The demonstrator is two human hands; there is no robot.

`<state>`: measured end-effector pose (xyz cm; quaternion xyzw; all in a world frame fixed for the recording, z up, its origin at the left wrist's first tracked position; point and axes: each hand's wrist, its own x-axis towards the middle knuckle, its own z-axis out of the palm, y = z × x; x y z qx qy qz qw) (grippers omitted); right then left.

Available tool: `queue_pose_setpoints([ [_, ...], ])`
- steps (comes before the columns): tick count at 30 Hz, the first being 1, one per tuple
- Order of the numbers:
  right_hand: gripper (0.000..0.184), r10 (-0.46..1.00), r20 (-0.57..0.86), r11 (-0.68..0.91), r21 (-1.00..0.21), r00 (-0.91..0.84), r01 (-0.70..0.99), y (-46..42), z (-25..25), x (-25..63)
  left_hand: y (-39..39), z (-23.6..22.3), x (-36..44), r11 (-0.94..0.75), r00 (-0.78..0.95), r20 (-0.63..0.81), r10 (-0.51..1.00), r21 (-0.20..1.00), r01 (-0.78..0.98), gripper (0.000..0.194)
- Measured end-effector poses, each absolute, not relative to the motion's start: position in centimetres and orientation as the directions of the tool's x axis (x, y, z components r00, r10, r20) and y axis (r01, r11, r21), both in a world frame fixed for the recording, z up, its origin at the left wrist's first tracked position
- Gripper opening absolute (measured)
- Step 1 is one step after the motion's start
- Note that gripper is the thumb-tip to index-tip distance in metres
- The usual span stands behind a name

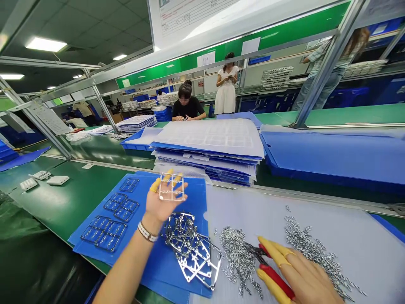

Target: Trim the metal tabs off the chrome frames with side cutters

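Note:
My left hand [161,203], palm up with yellow finger covers, holds a small silver sprue frame [172,187] raised over the blue sheet. In my right hand [300,272], also with yellow finger covers, are red-handled side cutters [264,255]. Their jaws point left at a pile of small shiny silver parts [237,255]. Below my left hand lies a tangled heap of silver sprue frames [193,245]. Several more sprue frames [110,232], still carrying little parts, lie flat on the left of the blue sheet [145,261].
A second pile of silver parts [311,249] lies on the white sheet [253,211] at right. Behind stand stacked sheets [205,135] and a blue tray [335,152]. White pieces [58,180] sit at left. One person [189,103] sits opposite; others stand farther back.

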<state>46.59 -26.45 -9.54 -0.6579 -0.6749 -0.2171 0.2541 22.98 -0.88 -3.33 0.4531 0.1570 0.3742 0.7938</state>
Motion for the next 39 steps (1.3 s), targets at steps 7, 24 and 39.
queue_pose_setpoints([
  [7,0.032,0.744,0.667,-0.002,-0.052,0.036,0.999,-24.1,-5.3,42.5,-9.3,-5.0,30.4,0.723,0.823,-0.087,0.561,0.537,-0.435,0.043],
  [24,0.042,0.82,0.553,-0.146,-0.046,0.147,0.988,-22.8,-6.1,40.5,-11.6,-7.9,32.0,0.697,0.776,-0.209,0.595,0.615,-0.369,0.031],
  [39,0.034,0.855,0.491,-0.16,-0.055,0.167,0.986,-22.6,-4.9,40.2,-11.7,-7.9,31.9,0.636,0.716,-0.218,0.663,0.668,-0.386,0.027],
])
